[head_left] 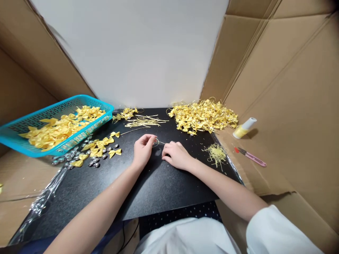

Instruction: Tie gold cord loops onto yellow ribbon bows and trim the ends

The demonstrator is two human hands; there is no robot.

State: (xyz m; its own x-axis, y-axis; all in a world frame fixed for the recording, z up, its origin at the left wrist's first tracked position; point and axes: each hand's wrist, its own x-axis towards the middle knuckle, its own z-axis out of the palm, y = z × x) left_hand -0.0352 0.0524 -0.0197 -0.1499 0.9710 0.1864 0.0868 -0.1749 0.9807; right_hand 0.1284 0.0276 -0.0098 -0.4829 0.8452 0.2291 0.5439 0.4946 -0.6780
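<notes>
Pinching a thin looped cord (161, 142) between thumb and forefinger of the left hand (145, 148), above the middle of the black table (159, 190). Extending rightward from that pinch, lengthwise left to right, to the curled right hand (175, 154), nearest the cord's right end; cannot tell whether gripped there, behind partly hidden fingertips.

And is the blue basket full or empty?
Partly full: yellow bows lie heaped inside the blue basket, while bare mesh on its far wall shows above them.
</notes>
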